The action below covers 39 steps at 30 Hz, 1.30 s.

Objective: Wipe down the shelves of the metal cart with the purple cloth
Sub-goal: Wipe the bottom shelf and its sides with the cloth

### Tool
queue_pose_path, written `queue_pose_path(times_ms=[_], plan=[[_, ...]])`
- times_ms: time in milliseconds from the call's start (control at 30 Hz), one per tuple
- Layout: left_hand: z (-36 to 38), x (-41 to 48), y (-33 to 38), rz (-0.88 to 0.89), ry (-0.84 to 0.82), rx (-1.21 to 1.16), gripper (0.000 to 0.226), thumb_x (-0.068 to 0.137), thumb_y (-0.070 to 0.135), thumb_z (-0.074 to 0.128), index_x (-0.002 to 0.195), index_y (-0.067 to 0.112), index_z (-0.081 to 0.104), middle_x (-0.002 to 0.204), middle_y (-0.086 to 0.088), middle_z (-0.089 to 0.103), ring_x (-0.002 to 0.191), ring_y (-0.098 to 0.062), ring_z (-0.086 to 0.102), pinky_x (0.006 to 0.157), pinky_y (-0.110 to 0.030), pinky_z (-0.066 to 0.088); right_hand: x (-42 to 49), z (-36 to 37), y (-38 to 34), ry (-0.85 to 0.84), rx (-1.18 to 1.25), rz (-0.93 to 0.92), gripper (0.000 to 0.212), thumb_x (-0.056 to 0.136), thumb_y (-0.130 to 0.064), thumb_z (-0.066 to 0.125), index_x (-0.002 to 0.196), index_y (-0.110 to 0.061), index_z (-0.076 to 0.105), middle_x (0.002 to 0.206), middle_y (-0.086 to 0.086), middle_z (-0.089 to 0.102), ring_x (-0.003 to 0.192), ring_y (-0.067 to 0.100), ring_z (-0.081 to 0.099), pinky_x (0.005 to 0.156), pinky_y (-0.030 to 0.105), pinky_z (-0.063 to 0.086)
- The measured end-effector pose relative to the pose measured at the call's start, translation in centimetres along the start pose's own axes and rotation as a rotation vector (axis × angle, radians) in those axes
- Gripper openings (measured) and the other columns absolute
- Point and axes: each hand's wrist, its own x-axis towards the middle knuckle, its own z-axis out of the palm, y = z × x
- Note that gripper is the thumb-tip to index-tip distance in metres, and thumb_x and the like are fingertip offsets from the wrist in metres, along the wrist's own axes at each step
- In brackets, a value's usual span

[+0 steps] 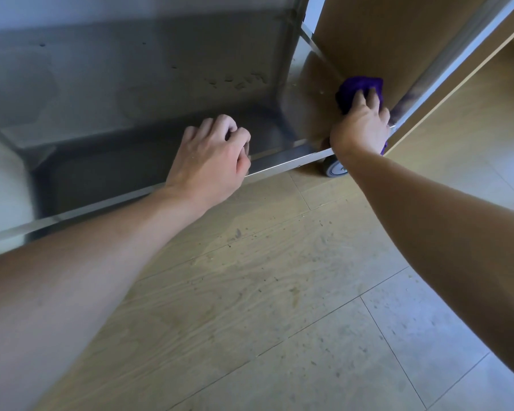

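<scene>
Pressing down on the purple cloth (358,87), the right fingers (365,97) are spread and bent over the top of the bunched fabric, fingertips sunk into it. The right hand (361,129) covers the near half of the cloth, and a small purple tail shows below the wrist. The cloth sits in the far right corner of the lower shelf (131,93) of the metal cart (291,54), against the right-hand rim and just beside an upright rail that shows a purple reflection. The shelf is a shallow steel tray with a raised lip. The cloth is the only loose thing seen in it, and the steel carries dull smudges and small spots left of the cloth. The left fingers (229,126) are curled tight, knuckles up, hooked over the front rim (279,166), with the thumb against its outer face. The left hand (211,161) holds that rim, well apart from the cloth. A grey caster wheel (334,169) shows under the right front corner. A brown panel (383,34) stands behind the corner. Wood-grain floor (250,277) lies below both forearms, with pale tiles (428,336) to the right.
</scene>
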Motion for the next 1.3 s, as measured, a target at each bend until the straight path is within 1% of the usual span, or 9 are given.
queue_pose_path(times_ms=[167, 267, 500, 633, 833, 900, 967, 1167, 1300], plan=[[0.1, 0.0, 0.0, -0.01, 0.002, 0.002, 0.019, 0.091, 0.022, 0.041, 0.096, 0.019, 0.059, 0.107, -0.002, 0.053, 0.096, -0.025, 0.052, 0.082, -0.045, 0.043, -0.6, 0.3, -2.4, -0.069, 0.01, -0.311, 0.057, 0.091, -0.01, 0.045, 0.146, -0.022, 0.035, 0.157, 0.002, 0.028, 0.139, 0.033, 0.03, 0.112, 0.047, 0.03], [0.0, 0.0, -0.1, -0.013, -0.002, -0.011, 0.019, 0.092, 0.022, 0.042, 0.097, 0.019, 0.059, 0.109, -0.002, 0.054, 0.097, -0.025, 0.053, 0.082, -0.044, 0.044, -0.6, 0.6, -3.6, -0.159, 0.061, -0.494, 0.055, 0.094, -0.007, 0.043, 0.146, -0.026, 0.038, 0.156, 0.001, 0.03, 0.141, 0.03, 0.03, 0.114, 0.046, 0.032], [-0.1, -0.3, -0.1, -0.026, -0.007, -0.045, 0.018, 0.09, 0.023, 0.042, 0.094, 0.021, 0.059, 0.109, 0.0, 0.053, 0.097, -0.023, 0.053, 0.084, -0.042, 0.043, 1.7, -0.1, -0.4, -0.03, 0.051, -0.141, 0.063, 0.085, -0.004, 0.048, 0.143, -0.027, 0.04, 0.155, 0.002, 0.032, 0.14, 0.03, 0.032, 0.111, 0.049, 0.032], [0.1, -0.2, 0.0, -0.024, 0.004, -0.034, 0.017, 0.091, 0.023, 0.042, 0.095, 0.02, 0.059, 0.108, 0.0, 0.054, 0.097, -0.022, 0.053, 0.083, -0.041, 0.043, 1.8, 0.7, -2.3, -0.034, 0.039, -0.086, 0.06, 0.087, -0.003, 0.046, 0.142, -0.024, 0.041, 0.157, 0.002, 0.028, 0.14, 0.03, 0.03, 0.112, 0.049, 0.028], [0.2, -0.1, 0.0, -0.017, 0.008, -0.014, 0.023, 0.092, 0.024, 0.044, 0.107, 0.019, 0.061, 0.112, -0.002, 0.054, 0.101, -0.023, 0.053, 0.083, -0.043, 0.045, -2.0, 2.7, -9.6, -0.169, 0.098, -0.552, 0.06, 0.09, -0.009, 0.045, 0.146, -0.029, 0.037, 0.157, -0.003, 0.028, 0.142, 0.025, 0.029, 0.114, 0.043, 0.03], [0.2, -0.1, 0.0, -0.014, 0.005, -0.018, 0.024, 0.092, 0.024, 0.045, 0.108, 0.019, 0.061, 0.112, -0.002, 0.054, 0.102, -0.023, 0.053, 0.083, -0.043, 0.046, -2.1, 2.8, -9.9, -0.168, 0.085, -0.609, 0.06, 0.091, -0.009, 0.044, 0.147, -0.029, 0.036, 0.157, -0.002, 0.028, 0.142, 0.026, 0.029, 0.113, 0.044, 0.031], [0.1, -0.1, -0.1, -0.014, 0.006, -0.029, 0.02, 0.092, 0.024, 0.045, 0.102, 0.02, 0.061, 0.11, -0.001, 0.054, 0.099, -0.022, 0.053, 0.083, -0.041, 0.045, -1.1, 2.5, -8.8, -0.128, 0.061, -0.554, 0.059, 0.091, -0.01, 0.044, 0.146, -0.031, 0.036, 0.156, -0.001, 0.031, 0.14, 0.028, 0.033, 0.111, 0.044, 0.034], [0.3, -0.1, -0.2, -0.037, 0.009, -0.06, 0.014, 0.09, 0.022, 0.044, 0.092, 0.021, 0.058, 0.106, 0.001, 0.053, 0.095, -0.021, 0.052, 0.083, -0.041, 0.043, 3.0, 1.0, -2.6, -0.026, 0.079, -0.099, 0.061, 0.087, -0.015, 0.044, 0.144, -0.034, 0.036, 0.156, -0.004, 0.028, 0.141, 0.026, 0.029, 0.113, 0.05, 0.026], [0.2, 0.1, 0.1, -0.032, 0.007, -0.037, 0.015, 0.09, 0.023, 0.043, 0.092, 0.021, 0.057, 0.104, 0.001, 0.052, 0.093, -0.022, 0.051, 0.082, -0.042, 0.043, 3.8, 0.9, -2.1, -0.054, 0.079, -0.057, 0.063, 0.088, -0.009, 0.046, 0.146, -0.031, 0.035, 0.157, -0.004, 0.026, 0.141, 0.028, 0.03, 0.113, 0.048, 0.026]])
